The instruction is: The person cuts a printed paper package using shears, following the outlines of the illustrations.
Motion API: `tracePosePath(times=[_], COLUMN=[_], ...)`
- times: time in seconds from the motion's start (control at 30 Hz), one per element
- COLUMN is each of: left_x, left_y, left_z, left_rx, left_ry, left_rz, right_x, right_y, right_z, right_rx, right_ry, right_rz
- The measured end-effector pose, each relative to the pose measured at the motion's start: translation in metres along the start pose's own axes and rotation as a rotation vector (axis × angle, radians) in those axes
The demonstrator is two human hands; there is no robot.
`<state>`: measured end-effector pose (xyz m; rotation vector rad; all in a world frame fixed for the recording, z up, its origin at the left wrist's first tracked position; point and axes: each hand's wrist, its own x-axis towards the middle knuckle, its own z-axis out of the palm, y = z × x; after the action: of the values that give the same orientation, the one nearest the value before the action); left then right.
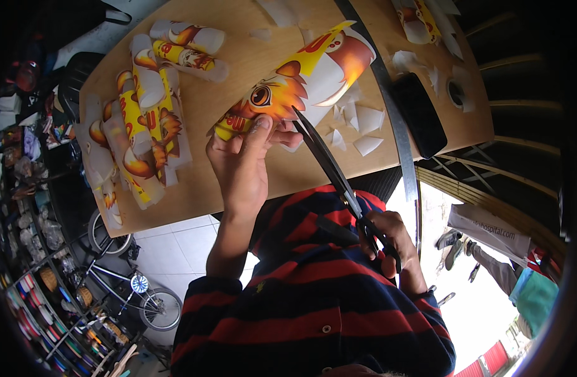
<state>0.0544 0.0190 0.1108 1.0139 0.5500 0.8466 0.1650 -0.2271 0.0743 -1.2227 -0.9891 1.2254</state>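
My left hand (248,151) pinches the lower end of a curled printed sheet (313,72), white and yellow with an orange cartoon animal on it. The sheet slants up and to the right above the table. In my right hand (392,242) is a pair of long black scissors (332,166), fingers through the handles. The tips of the scissors reach the sheet's edge just beside my left fingers, and the blades look nearly together. Whether paper lies between them I cannot tell. White paper offcuts (367,119) lie on the table under the sheet.
Several rolled printed sheets (138,119) are piled on the left of the wooden table (238,195). A long metal ruler (395,125) crosses the right side, beside a black phone (417,113). A tape roll (456,91) sits farther right. A bicycle (134,283) stands on the floor at left.
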Motion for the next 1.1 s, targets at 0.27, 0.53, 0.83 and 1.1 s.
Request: tracePosePath(times=[0.27, 0.53, 0.83, 1.1], left_x=[-0.009, -0.014, -0.015, -0.027], left_y=[0.0, 0.004, 0.006, -0.003], left_z=[0.005, 0.005, -0.001, 0.003], left_rx=[0.01, -0.154, -0.107, -0.141], left_ry=[-0.065, -0.022, -0.08, -0.148], left_rz=[-0.052, -0.169, -0.25, -0.233], right_x=[0.006, 0.01, 0.011, 0.011], right_y=[0.003, 0.006, 0.004, 0.013], right_z=[-0.002, -0.004, -0.005, -0.003], right_rx=[0.02, -0.022, 0.005, -0.025], right_ry=[0.045, 0.034, 0.042, 0.102], right_rz=[-0.038, -0.127, -0.112, -0.198])
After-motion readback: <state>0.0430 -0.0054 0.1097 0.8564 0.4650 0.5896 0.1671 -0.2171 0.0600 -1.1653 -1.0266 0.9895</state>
